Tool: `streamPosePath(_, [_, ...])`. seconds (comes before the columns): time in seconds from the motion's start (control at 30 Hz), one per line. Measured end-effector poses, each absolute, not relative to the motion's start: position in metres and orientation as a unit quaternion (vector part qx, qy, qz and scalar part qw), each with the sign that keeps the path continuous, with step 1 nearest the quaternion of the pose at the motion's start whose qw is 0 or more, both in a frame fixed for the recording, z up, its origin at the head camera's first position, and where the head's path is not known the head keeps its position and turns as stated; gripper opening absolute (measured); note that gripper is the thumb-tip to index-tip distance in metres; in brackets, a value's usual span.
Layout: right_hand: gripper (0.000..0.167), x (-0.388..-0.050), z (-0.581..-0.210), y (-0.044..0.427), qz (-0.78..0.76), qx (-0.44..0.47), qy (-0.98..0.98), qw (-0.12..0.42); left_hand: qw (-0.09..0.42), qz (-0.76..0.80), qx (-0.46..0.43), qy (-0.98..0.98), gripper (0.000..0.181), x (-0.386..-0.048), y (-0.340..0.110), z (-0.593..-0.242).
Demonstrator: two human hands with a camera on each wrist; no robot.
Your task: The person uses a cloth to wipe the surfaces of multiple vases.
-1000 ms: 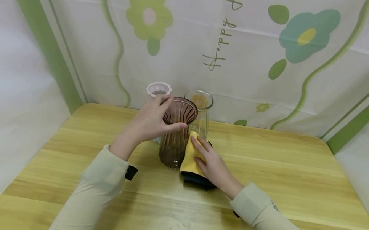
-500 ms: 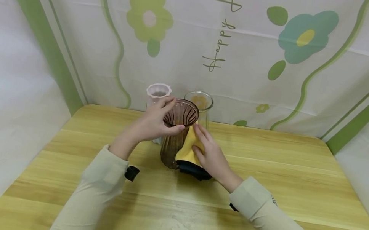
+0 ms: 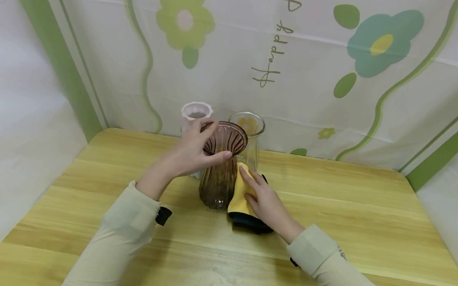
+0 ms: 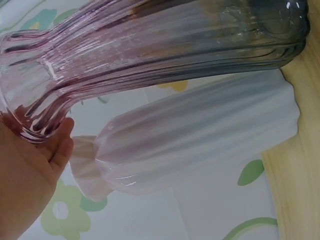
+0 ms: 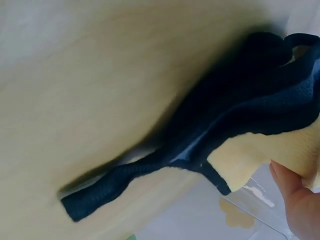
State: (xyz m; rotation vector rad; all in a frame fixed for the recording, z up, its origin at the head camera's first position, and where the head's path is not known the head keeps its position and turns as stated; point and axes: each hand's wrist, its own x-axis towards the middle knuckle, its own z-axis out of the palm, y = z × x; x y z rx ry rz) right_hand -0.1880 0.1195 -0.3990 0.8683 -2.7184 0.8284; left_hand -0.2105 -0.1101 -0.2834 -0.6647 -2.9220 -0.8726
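A ribbed purple-brown glass vase (image 3: 217,182) stands upright at the middle of the table. My left hand (image 3: 185,152) grips its flared rim, thumb on the near side and fingers on the far side. In the left wrist view the fluted vase (image 4: 175,50) darkens towards its base. My right hand (image 3: 269,206) holds a yellow cloth (image 3: 240,197) with a dark navy border against the vase's right side. Seen from the right wrist, my thumb (image 5: 295,195) lies on the yellow part, and the navy border (image 5: 240,100) hangs in folds.
Just behind to the left stands a white-pink vase (image 3: 197,110) with a wavy rim. A clear glass vase (image 3: 252,153) is at the back right, partly hidden by the cloth and purple vase. A flower-printed curtain (image 3: 232,43) rises behind the wooden table (image 3: 87,211).
My right hand and the cloth went up the vase's side by half a second ago, then came back down and slightly right. The left hand keeps its grip on the rim.
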Motion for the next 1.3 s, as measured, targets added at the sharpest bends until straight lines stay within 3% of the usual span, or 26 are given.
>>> streamPosePath(0.2, [0.068, -0.189, -0.397, 0.117, 0.291, 0.29, -0.907, 0.089, 0.011, -0.268, -0.205, -0.941, 0.093, -0.209, -0.111, -0.281])
streamPosePath(0.6, [0.065, -0.191, -0.37, 0.107, 0.319, 0.308, -0.886, 0.139, -0.036, -0.331, -0.2, -0.922, 0.091, -0.211, -0.117, -0.278])
streamPosePath(0.87, [0.066, -0.192, -0.374, 0.109, 0.307, 0.322, -0.884, 0.146, -0.027, -0.345, -0.22, -0.912, 0.09, -0.213, -0.117, -0.283])
streamPosePath(1.3, [0.067, -0.186, -0.401, 0.12, 0.254, 0.306, -0.914, 0.074, -0.021, -0.37, -0.197, -0.908, 0.097, -0.213, -0.116, -0.287])
